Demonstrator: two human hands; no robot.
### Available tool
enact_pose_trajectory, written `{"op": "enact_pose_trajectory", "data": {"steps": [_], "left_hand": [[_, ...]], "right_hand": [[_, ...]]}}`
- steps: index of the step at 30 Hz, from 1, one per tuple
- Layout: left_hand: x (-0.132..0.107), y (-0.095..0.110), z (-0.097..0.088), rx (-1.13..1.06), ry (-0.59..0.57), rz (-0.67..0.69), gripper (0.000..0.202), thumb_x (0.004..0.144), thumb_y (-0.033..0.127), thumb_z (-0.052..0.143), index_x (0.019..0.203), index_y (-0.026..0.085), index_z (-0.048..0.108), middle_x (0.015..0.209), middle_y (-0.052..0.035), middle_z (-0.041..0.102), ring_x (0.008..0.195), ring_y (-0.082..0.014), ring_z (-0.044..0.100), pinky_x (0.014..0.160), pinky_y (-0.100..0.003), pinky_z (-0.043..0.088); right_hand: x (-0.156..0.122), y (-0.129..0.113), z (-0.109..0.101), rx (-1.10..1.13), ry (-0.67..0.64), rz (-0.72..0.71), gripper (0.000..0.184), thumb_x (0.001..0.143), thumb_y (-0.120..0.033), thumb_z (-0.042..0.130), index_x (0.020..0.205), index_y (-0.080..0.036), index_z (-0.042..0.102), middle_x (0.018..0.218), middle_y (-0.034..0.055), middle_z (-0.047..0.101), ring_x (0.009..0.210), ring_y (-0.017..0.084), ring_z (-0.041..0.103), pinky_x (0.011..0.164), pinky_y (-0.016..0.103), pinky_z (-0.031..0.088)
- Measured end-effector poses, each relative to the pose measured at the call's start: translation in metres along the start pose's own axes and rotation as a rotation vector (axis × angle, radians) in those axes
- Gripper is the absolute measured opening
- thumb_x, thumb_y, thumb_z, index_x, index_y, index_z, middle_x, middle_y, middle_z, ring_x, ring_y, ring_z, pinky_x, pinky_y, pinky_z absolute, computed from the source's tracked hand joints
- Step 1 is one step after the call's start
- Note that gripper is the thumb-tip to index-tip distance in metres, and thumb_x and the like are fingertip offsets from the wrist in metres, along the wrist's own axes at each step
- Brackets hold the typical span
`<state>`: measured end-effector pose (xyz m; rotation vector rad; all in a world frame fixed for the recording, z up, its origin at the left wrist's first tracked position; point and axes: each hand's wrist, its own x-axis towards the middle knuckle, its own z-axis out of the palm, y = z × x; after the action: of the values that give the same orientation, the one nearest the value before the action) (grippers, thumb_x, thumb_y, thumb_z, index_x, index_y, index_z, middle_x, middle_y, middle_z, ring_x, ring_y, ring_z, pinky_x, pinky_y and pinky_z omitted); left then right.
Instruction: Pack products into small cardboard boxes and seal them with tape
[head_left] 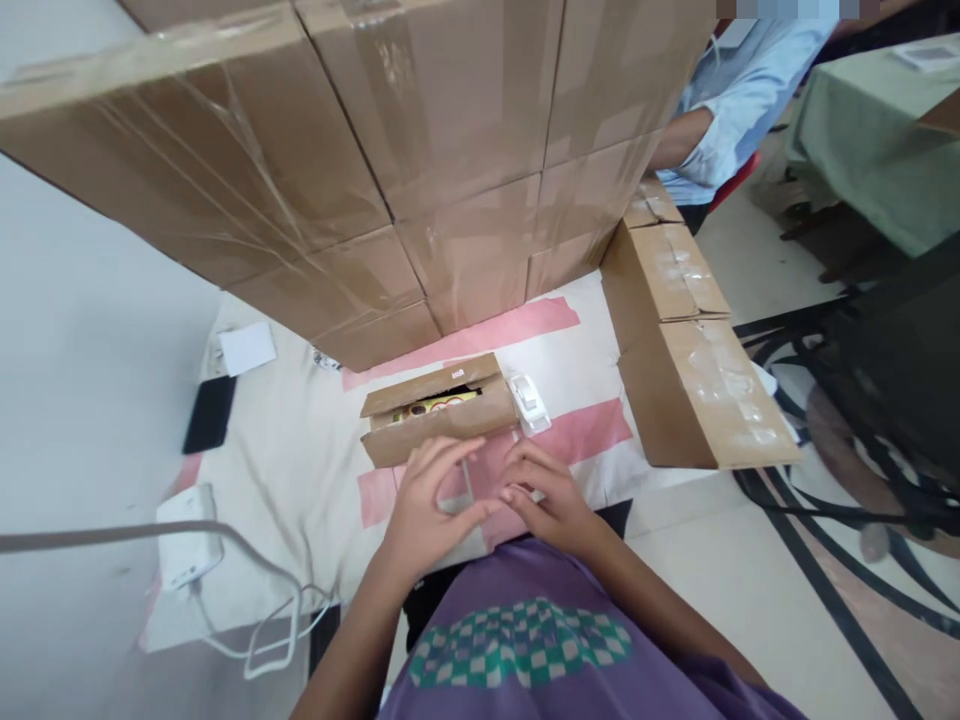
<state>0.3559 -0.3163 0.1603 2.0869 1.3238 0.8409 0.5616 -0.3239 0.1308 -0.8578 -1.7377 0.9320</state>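
My left hand (433,497) is raised at the table's near edge, its fingers stretched out and the thumb held apart from them. Close by on the right is my right hand (551,497), fingers curled and tips pinched together beside my left thumb tip. Whatever the pinch holds, if anything, is too small to make out. Just beyond my hands lies a small cardboard box (442,422) with its top flaps partly raised. A yellow printed packet (439,406) shows through the gap. Against the box's right end sits a white tape dispenser (529,404).
A tall wall of taped cartons (465,130) stands at the back. More cartons (694,300) line the right side. At left are a black phone (210,414), a white paper (248,349) and a white power strip (189,540) with cables. A person in a blue shirt (742,100) sits behind.
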Motion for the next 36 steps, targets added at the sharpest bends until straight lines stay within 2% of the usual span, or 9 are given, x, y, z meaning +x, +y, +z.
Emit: {"op": "enact_pose_trajectory", "data": {"steps": [3,6,16,22,25,28,30,33,36], "left_hand": [[0.004,0.004,0.005,-0.074,0.021,0.06,0.014,0.095,0.037,0.068,0.092,0.024,0.074,0.087,-0.0043,0.073,0.084,-0.0199,0.065,0.081,-0.038,0.046],[0.008,0.003,0.006,0.035,0.118,0.12,0.015,0.096,0.026,0.065,0.083,0.023,0.072,0.082,-0.0021,0.073,0.078,-0.0173,0.062,0.076,-0.037,0.041],[0.035,-0.008,-0.019,0.06,-0.098,0.155,0.022,0.094,0.041,0.07,0.099,0.02,0.065,0.094,-0.0033,0.072,0.09,-0.0195,0.064,0.084,-0.036,0.041],[0.035,-0.012,-0.021,-0.033,-0.18,0.073,0.04,0.109,0.045,0.032,0.115,0.022,0.065,0.097,-0.0056,0.072,0.089,-0.0202,0.065,0.084,-0.036,0.043],[0.033,-0.009,-0.021,-0.116,-0.22,0.088,0.056,0.102,0.064,0.038,0.133,0.024,0.059,0.106,-0.008,0.072,0.097,-0.0229,0.066,0.087,-0.036,0.048],[0.034,-0.004,-0.021,-0.057,-0.158,0.109,0.031,0.095,0.046,0.066,0.117,0.024,0.065,0.095,-0.004,0.072,0.086,-0.0195,0.066,0.079,-0.031,0.05],[0.035,-0.003,-0.018,-0.044,-0.077,0.108,0.006,0.097,0.024,0.064,0.103,0.023,0.067,0.085,-0.0012,0.071,0.077,-0.0157,0.065,0.073,-0.028,0.049],[0.037,-0.007,-0.012,0.023,0.072,0.134,0.015,0.096,0.012,0.06,0.103,0.022,0.069,0.082,-0.0007,0.072,0.072,-0.0141,0.064,0.071,-0.027,0.05],[0.034,-0.013,-0.006,0.109,0.233,0.215,0.022,0.094,0.007,0.061,0.107,0.022,0.07,0.083,-0.001,0.072,0.068,-0.0133,0.061,0.069,-0.028,0.05]], "right_hand": [[0.006,-0.003,0.001,-0.085,-0.043,-0.015,0.014,0.1,-0.02,0.054,0.087,-0.022,0.058,0.081,0.0013,0.055,0.075,0.015,0.055,0.065,0.027,0.043],[0.011,-0.002,-0.001,-0.183,-0.111,0.089,0.019,0.099,-0.023,0.056,0.081,-0.022,0.052,0.07,-0.0031,0.053,0.061,0.013,0.051,0.058,0.026,0.038],[0.029,0.001,0.001,-0.175,-0.209,0.201,0.011,0.094,-0.02,0.058,0.083,-0.022,0.056,0.066,-0.0049,0.056,0.058,0.012,0.05,0.057,0.025,0.033],[0.033,0.004,0.007,0.018,-0.055,0.328,0.022,0.097,-0.025,0.055,0.076,-0.022,0.052,0.063,-0.0057,0.053,0.057,0.01,0.048,0.056,0.023,0.035],[0.037,0.005,0.003,0.023,-0.021,0.31,0.021,0.097,-0.024,0.054,0.076,-0.021,0.053,0.062,-0.0055,0.054,0.055,0.01,0.048,0.055,0.022,0.035],[0.04,0.005,0.0,-0.044,-0.045,0.21,0.019,0.095,-0.022,0.055,0.076,-0.021,0.054,0.062,-0.0047,0.057,0.054,0.009,0.048,0.054,0.022,0.034],[0.041,0.004,0.0,-0.089,-0.068,0.167,0.018,0.095,-0.024,0.055,0.077,-0.02,0.056,0.064,-0.0031,0.059,0.056,0.01,0.05,0.055,0.023,0.034],[0.045,-0.001,0.002,-0.094,-0.112,0.287,0.011,0.094,-0.028,0.058,0.092,-0.02,0.065,0.06,-0.0039,0.059,0.054,0.011,0.052,0.055,0.024,0.035],[0.051,-0.004,0.001,-0.091,-0.113,0.487,0.034,0.093,-0.031,0.061,0.126,-0.02,0.063,0.053,-0.0079,0.054,0.047,0.012,0.049,0.051,0.025,0.034]]}}
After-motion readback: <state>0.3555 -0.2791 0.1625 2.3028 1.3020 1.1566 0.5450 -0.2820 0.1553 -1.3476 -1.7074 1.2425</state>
